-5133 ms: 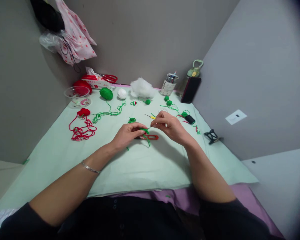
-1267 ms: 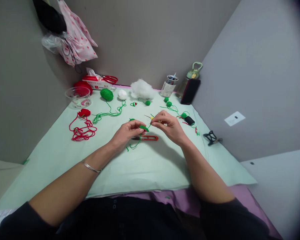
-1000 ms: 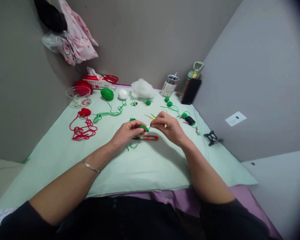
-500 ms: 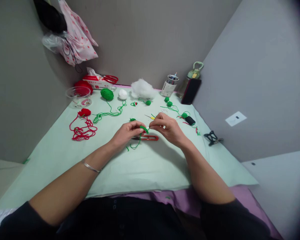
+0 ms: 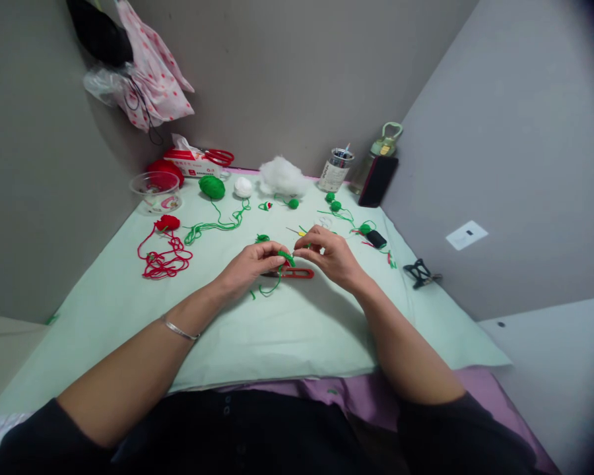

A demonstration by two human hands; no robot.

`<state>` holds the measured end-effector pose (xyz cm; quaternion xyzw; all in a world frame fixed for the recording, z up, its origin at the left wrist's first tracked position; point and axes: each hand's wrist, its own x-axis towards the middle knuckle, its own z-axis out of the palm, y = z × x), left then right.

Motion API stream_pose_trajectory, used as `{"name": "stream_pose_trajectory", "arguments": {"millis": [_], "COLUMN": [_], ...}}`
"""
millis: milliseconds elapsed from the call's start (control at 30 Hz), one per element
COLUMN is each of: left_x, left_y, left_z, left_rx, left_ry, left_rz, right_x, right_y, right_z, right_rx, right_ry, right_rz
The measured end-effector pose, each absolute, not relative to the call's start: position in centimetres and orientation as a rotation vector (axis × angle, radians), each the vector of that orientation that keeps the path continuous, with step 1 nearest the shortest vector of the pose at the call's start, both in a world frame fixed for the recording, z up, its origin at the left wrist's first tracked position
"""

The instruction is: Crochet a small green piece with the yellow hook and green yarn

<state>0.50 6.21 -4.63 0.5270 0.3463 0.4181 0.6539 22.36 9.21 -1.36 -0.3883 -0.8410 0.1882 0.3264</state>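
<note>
Near the middle of the table, my left hand (image 5: 251, 264) pinches a small green and red yarn piece (image 5: 287, 257) between thumb and fingertips. A green yarn tail (image 5: 276, 285) hangs from it onto the cloth. My right hand (image 5: 328, 256) is closed just to the right of the piece, its fingertips beside the piece's edge; what they pinch is too small to make out. Under the piece lie orange-handled snips (image 5: 301, 273), their blades partly hidden by my left hand. A thin tool with a yellow part (image 5: 301, 233) lies behind my right fingers.
Red yarn (image 5: 165, 260) lies tangled at the left. Behind stand a clear tub (image 5: 156, 201), green yarn ball (image 5: 212, 187), white ball (image 5: 243, 187), stuffing (image 5: 281, 177), pen cup (image 5: 334, 173) and phone (image 5: 379, 181). A black clip (image 5: 420, 273) is at the right.
My right fingertips have shifted slightly at the piece, and the light tool tip seen between the hands earlier is now hardly visible. My left hand is almost still.
</note>
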Motion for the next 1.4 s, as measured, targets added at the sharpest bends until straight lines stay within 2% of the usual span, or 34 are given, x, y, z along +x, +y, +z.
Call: {"name": "stream_pose_trajectory", "arguments": {"millis": [633, 1100, 1233, 1400], "left_x": [0.9, 1.2, 1.1, 1.1], "left_y": [6.2, 6.4, 6.5, 6.5], "left_z": [-4.0, -4.6, -4.7, -4.6], "left_rx": [1.067, 1.135, 1.164, 1.192], "left_ry": [0.864, 0.91, 0.937, 0.95], "left_rz": [1.016, 0.987, 1.0, 0.978], "right_x": [20.0, 19.8, 19.6, 19.8], "right_y": [7.6, 7.5, 7.1, 7.1], "right_z": [-3.1, -3.1, -2.4, -1.4], "right_rx": [-0.965, -0.827, -0.776, -0.757], "right_ry": [-2.257, -2.209, -1.929, -1.551], "right_rz": [0.609, 0.394, 0.718, 1.427]}}
